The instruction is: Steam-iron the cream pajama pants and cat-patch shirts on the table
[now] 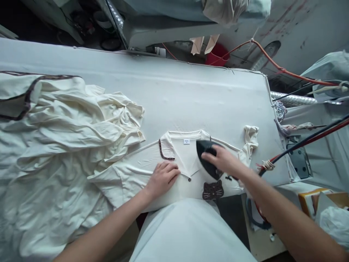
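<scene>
White table (201, 98) spreads open from shirt (188, 191) to far edge (188, 64); right hand (221, 159) grips iron (208, 166), left hand (163, 176) lies flat.

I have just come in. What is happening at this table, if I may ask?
A person holds a dark iron in the right hand, at the collar of a cream shirt; whether it touches the cloth is hard to tell. The left hand rests on the shirt's front. The shirt lies spread on a white-covered table, with a dark cat-face patch below the iron. Crumpled cream cloth lies to the left.
</scene>
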`<state>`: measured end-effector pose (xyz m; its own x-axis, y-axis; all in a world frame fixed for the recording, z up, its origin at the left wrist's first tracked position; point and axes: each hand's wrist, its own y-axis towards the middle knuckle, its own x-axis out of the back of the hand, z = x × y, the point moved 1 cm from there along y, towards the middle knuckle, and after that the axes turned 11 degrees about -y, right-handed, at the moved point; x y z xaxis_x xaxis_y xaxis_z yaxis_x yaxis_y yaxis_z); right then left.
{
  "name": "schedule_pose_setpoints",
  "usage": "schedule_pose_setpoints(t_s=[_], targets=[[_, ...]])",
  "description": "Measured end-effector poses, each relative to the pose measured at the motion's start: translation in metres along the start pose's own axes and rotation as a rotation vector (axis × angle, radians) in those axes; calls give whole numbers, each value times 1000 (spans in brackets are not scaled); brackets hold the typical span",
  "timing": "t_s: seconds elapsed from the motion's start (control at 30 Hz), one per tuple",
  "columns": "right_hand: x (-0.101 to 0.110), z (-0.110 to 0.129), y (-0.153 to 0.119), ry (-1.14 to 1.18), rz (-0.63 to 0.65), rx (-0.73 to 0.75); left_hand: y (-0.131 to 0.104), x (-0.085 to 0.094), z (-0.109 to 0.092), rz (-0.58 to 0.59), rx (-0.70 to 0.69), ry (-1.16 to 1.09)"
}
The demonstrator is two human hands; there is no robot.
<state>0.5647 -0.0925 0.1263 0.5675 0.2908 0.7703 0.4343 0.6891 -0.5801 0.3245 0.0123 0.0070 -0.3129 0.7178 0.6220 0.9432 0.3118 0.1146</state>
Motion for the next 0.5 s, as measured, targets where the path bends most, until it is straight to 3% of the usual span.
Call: schedule_pose_setpoints(t_s=[0.07,0.2,0.23,0.27,0.33,0.4,0.43,0.47,0.5], targets=[[-40,17,-28,-129,101,63,-13,-2,1,-99,120,-103],[-111,50,-69,-282,255,242,-20,14,5,-456,461,-423],[-123,50,-79,-280,269,259,-27,14,2,-474,553,-537],[-131,44,-90,-269,272,251,-38,11,-2,-418,646,-671],[-137,16,-109,-234,224,146,-74,-7,-13,-102,825,-966],[-127,-33,-123,-176,85,-40,-122,-36,-20,251,1011,-1161],[-115,-63,-125,-133,-14,-137,-145,-52,-19,316,1122,-1188],[-100,-96,-125,-82,-114,-232,-165,-66,-16,268,1241,-1175],[-82,-131,-120,-23,-205,-319,-180,-78,-10,113,1351,-1131]])
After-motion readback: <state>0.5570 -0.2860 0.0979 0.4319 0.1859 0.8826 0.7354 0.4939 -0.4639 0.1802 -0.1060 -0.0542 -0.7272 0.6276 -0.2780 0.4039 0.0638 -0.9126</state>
